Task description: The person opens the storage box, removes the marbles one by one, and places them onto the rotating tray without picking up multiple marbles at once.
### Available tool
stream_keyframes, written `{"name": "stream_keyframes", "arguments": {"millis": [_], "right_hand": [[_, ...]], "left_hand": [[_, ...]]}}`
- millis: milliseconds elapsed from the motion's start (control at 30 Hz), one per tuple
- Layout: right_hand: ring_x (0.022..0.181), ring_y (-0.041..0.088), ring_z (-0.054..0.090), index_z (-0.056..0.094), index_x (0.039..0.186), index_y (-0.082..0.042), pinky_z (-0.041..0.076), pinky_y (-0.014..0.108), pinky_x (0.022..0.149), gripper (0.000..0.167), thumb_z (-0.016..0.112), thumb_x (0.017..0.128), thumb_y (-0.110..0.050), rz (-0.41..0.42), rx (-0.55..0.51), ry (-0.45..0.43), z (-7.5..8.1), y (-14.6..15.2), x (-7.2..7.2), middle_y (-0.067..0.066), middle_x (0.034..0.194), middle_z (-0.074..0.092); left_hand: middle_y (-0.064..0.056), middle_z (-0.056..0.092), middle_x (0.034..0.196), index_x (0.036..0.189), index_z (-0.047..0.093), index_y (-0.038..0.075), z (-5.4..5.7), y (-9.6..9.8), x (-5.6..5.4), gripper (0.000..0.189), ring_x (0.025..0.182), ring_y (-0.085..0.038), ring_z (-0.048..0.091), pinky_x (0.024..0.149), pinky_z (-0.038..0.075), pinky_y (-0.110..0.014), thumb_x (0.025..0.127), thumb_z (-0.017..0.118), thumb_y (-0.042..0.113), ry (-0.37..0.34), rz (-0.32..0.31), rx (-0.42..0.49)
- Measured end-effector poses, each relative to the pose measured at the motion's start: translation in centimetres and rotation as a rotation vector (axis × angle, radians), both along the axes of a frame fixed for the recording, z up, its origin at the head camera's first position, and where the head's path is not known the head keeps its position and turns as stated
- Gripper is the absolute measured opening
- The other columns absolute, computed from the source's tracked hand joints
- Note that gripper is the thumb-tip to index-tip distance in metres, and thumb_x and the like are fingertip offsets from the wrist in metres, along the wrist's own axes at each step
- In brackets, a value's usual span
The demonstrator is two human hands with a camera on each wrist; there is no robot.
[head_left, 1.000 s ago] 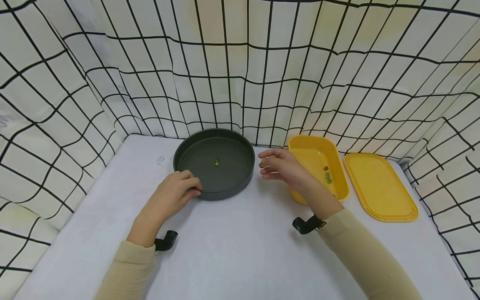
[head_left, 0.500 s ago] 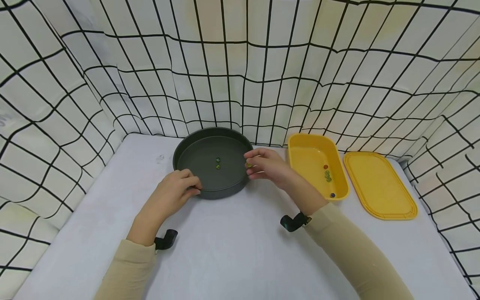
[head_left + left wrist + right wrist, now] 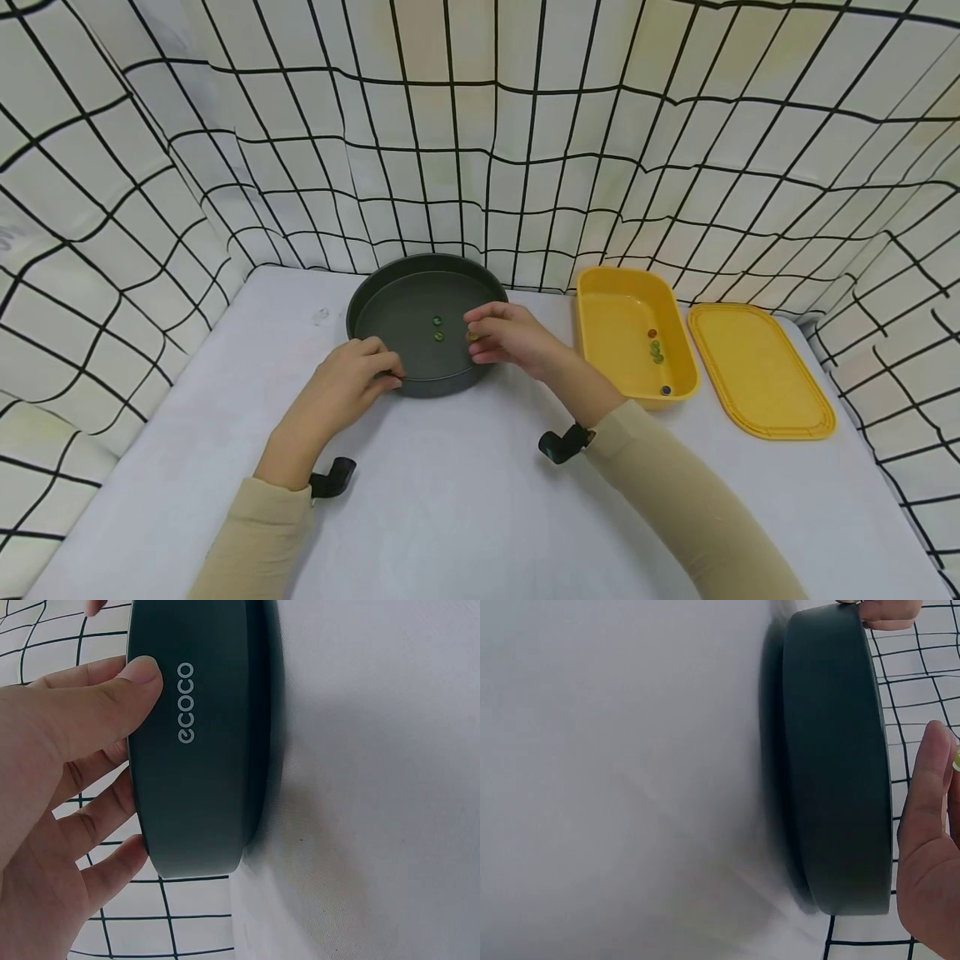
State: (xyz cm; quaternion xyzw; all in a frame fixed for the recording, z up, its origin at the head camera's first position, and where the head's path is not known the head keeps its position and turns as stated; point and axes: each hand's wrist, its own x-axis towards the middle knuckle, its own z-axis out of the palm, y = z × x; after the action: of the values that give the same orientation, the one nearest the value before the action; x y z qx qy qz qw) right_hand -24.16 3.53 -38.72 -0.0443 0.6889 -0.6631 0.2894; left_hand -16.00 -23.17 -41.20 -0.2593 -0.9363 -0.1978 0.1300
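A dark green-grey round pan [image 3: 397, 325] with a low wall stands on the table, "ecoco" printed on its side. My left hand [image 3: 348, 379] grips its near left rim, thumb [image 3: 142, 675] on the outer wall and fingers over the edge. Two green marbles [image 3: 438, 336] lie on the pan floor, slightly apart. Over the pan's right side is my right hand [image 3: 513, 340], pinching a yellow-green marble [image 3: 472, 337] between its fingertips. In the right wrist view, that marble [image 3: 957, 758] shows only partly at the frame edge.
Right of the pan stands a yellow rectangular container [image 3: 611, 333] holding several marbles: an orange one [image 3: 652, 333], green ones [image 3: 656, 352] and a blue one [image 3: 666, 390]. Its flat yellow lid [image 3: 761, 371] lies beside it. A black-grid white cloth [image 3: 487, 167] encloses the back and sides.
My right hand has moved left from beside the yellow container to over the pan with the marble. The two marbles in the pan have drifted slightly apart. My left hand stays on the rim.
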Motion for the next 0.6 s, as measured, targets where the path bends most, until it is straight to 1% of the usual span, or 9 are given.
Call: {"name": "stream_keyframes", "arguments": {"millis": [100, 267, 467, 567, 600], "right_hand": [[0.078, 0.016, 0.064, 0.056, 0.133, 0.002, 0.059, 0.028, 0.076, 0.036, 0.058, 0.1, -0.012, 0.002, -0.005, -0.017, -0.1, -0.6, -0.1, 0.008, 0.098, 0.063], [0.076, 0.014, 0.065, 0.055, 0.133, 0.003, 0.059, 0.026, 0.073, 0.037, 0.059, 0.099, -0.011, 0.006, -0.019, -0.027, -0.3, -1.4, -0.4, 0.011, 0.099, 0.063], [0.077, 0.014, 0.065, 0.055, 0.133, 0.003, 0.059, 0.027, 0.074, 0.037, 0.058, 0.1, -0.01, 0.013, -0.02, -0.013, -0.4, -2.3, -0.5, 0.018, 0.106, 0.063], [0.077, 0.014, 0.065, 0.055, 0.133, 0.003, 0.059, 0.027, 0.074, 0.036, 0.059, 0.1, -0.011, 0.021, -0.014, -0.001, -0.5, -2.7, -0.5, 0.018, 0.106, 0.063], [0.077, 0.014, 0.065, 0.055, 0.133, 0.003, 0.059, 0.027, 0.075, 0.036, 0.059, 0.1, -0.011, 0.022, -0.01, 0.003, -0.5, -2.9, -0.6, 0.02, 0.109, 0.063]], "left_hand": [[0.005, 0.061, 0.086, 0.086, 0.072, 0.019, 0.0, 0.0, 0.0, 0.013, 0.082, -0.02, 0.059, 0.074, 0.048, -0.036, 0.081, 0.082, 0.012, 0.0, 0.001, -0.002], [0.004, 0.06, 0.086, 0.086, 0.072, 0.018, 0.0, 0.0, -0.1, 0.013, 0.082, -0.02, 0.059, 0.074, 0.049, -0.036, 0.082, 0.082, 0.012, -0.005, 0.0, 0.002], [0.004, 0.061, 0.086, 0.087, 0.073, 0.018, -0.1, 0.1, -0.1, 0.012, 0.082, -0.02, 0.059, 0.074, 0.049, -0.037, 0.082, 0.082, 0.012, -0.015, 0.005, -0.002], [0.004, 0.061, 0.086, 0.087, 0.073, 0.018, -0.1, 0.0, -0.1, 0.012, 0.082, -0.019, 0.059, 0.074, 0.049, -0.037, 0.082, 0.081, 0.012, -0.018, 0.007, -0.008], [0.004, 0.061, 0.086, 0.087, 0.073, 0.018, -0.1, 0.0, -0.1, 0.012, 0.082, -0.019, 0.059, 0.074, 0.049, -0.037, 0.082, 0.081, 0.012, -0.017, 0.008, -0.01]]}}
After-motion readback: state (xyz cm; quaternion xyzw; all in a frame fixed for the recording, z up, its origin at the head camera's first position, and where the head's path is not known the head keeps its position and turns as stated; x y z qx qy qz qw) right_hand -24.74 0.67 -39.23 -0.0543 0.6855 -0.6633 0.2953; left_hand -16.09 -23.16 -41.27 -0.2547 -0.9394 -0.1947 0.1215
